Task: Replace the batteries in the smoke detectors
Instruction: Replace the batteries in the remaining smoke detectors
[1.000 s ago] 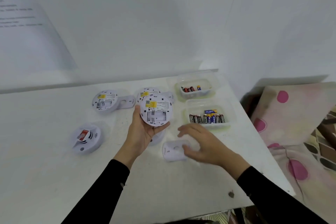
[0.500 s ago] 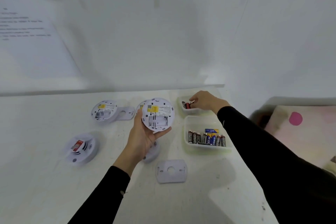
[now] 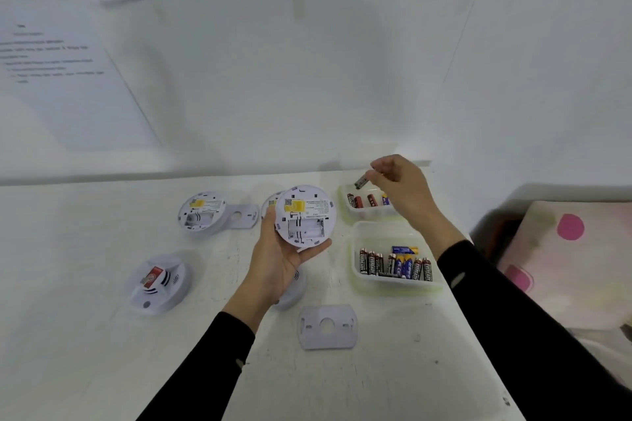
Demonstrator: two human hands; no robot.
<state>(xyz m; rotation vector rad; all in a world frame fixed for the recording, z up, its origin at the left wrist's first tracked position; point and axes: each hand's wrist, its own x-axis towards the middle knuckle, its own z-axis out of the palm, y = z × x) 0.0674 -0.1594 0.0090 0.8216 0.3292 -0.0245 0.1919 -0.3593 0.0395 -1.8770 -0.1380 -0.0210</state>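
My left hand (image 3: 278, 260) holds a white round smoke detector (image 3: 305, 215) back side up, its battery bay open and showing no battery. My right hand (image 3: 398, 186) pinches one battery (image 3: 360, 180) just above the far clear tub (image 3: 367, 212), which holds a few batteries. The nearer clear tub (image 3: 393, 285) holds a row of several batteries. A second detector (image 3: 201, 214) lies back up at the left. A third (image 3: 157, 280) lies face up nearer the front left.
A loose white mounting plate (image 3: 327, 326) lies on the white table (image 3: 85, 335) in front of the left hand. Another detector (image 3: 290, 287) sits partly hidden under my left wrist. Papers hang on the wall behind. A pink-dotted cushion (image 3: 567, 256) lies off the table's right edge.
My right hand left the mounting plate, reached to the far tub, and has now lifted out one battery. The left hand kept holding the detector.
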